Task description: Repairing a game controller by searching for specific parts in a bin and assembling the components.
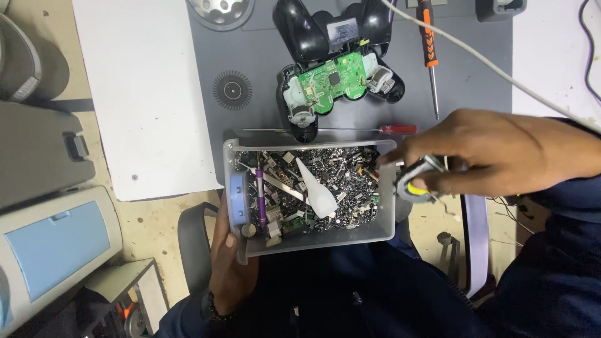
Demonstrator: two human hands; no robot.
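Note:
My left hand [226, 256] grips the left side of a clear plastic box [313, 243] held over my lap. The box is full of small screws and metal parts, with a purple screwdriver [260, 194], a white nozzle bottle [318, 194] and a blue round piece [237, 199] inside. My right hand [482, 156] hovers at the box's right edge, closed on a small grey and yellow tool [415, 185]. An opened black game controller [338, 62] with a green circuit board [330, 81] lies on the grey mat beyond the box.
A red-handled screwdriver [350, 129] lies between box and controller. An orange-handled screwdriver [429, 50] and a white cable [488, 62] lie at the right. A white board [144, 94] covers the desk's left. Grey machines [50, 206] stand at the far left.

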